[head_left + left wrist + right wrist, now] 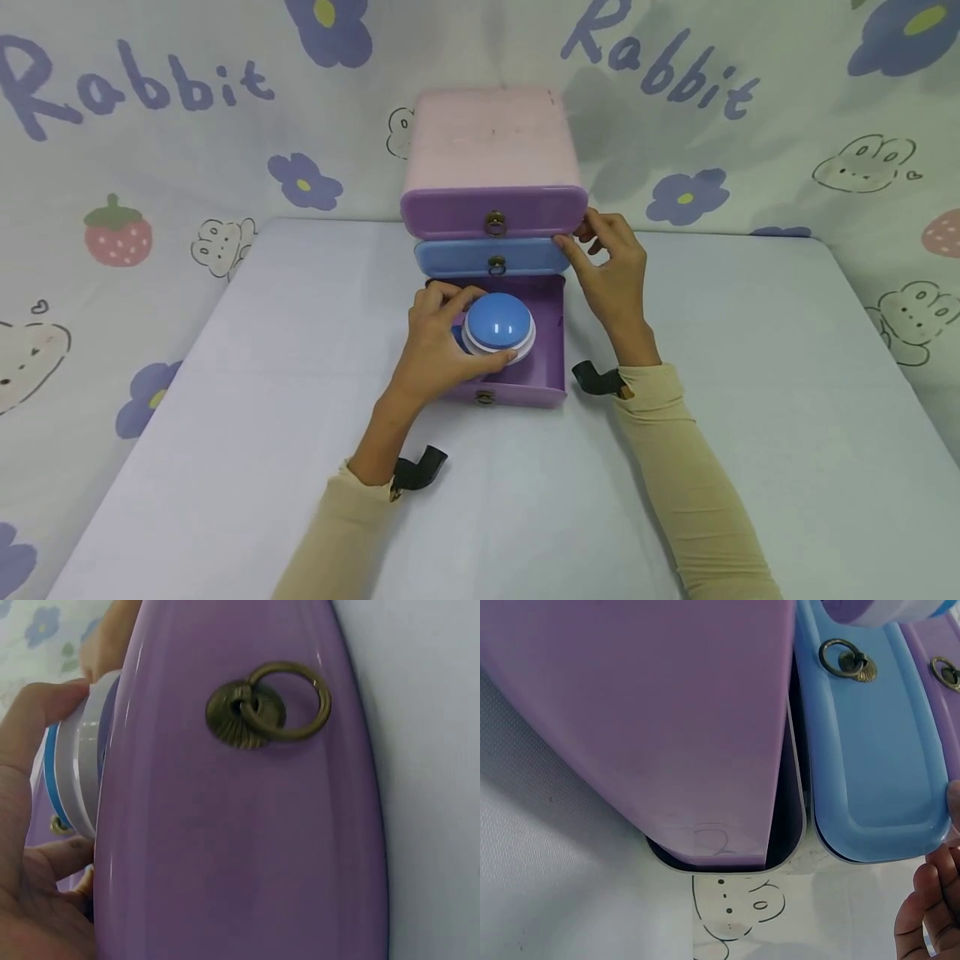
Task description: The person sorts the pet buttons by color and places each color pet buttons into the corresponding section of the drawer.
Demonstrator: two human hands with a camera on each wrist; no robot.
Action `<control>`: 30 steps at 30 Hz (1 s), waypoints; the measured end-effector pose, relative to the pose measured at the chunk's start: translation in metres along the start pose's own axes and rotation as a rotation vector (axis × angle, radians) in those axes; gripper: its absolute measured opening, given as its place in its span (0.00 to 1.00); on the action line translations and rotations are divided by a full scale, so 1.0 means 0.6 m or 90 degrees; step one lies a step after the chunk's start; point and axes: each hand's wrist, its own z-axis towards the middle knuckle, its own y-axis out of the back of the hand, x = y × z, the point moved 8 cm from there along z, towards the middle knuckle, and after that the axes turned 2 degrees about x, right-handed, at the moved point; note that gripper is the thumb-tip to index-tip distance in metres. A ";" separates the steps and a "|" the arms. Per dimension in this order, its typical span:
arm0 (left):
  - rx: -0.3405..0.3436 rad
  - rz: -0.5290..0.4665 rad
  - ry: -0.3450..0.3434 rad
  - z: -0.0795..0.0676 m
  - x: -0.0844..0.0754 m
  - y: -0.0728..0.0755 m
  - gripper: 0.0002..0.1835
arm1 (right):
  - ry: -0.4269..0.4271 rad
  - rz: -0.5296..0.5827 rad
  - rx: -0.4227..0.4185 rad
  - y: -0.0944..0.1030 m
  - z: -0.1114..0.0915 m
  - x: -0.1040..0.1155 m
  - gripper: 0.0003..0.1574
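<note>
A small cabinet (491, 137) with a pink top stands at the back, with a purple top drawer (442, 212), a blue middle drawer (453, 258) and a pulled-out purple bottom drawer (551, 350). My left hand (435, 342) grips a round white thing with a blue dome top (498, 321), like a push-button buzzer, inside the bottom drawer. In the left wrist view its white side (79, 750) shows behind the drawer front (225, 847). My right hand (615, 267) holds the cabinet's right front corner, thumb on the blue drawer's upper edge.
Each drawer front carries a brass ring pull, such as the bottom one (289, 701). The white table (750, 400) runs out on both sides of the cabinet. Behind it hangs a printed cloth (487, 50) with rabbits and flowers. A black wrist mount (420, 469) sits by each sleeve.
</note>
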 end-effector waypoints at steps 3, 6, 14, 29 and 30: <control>0.004 0.012 -0.003 0.000 -0.006 -0.007 0.38 | -0.003 -0.008 0.003 -0.002 0.001 0.000 0.30; 0.011 0.030 -0.009 0.001 -0.011 -0.015 0.39 | -0.004 -0.012 0.004 -0.003 0.001 -0.001 0.29; 0.026 0.042 -0.044 0.004 -0.024 -0.033 0.42 | 0.012 -0.017 0.005 -0.001 0.001 0.001 0.29; -0.084 -0.080 -0.189 -0.056 -0.049 0.017 0.13 | 0.024 -0.022 0.013 -0.004 0.001 0.003 0.29; -0.097 -0.078 -0.208 -0.066 -0.052 0.018 0.12 | 0.023 -0.021 0.012 -0.004 0.001 0.002 0.30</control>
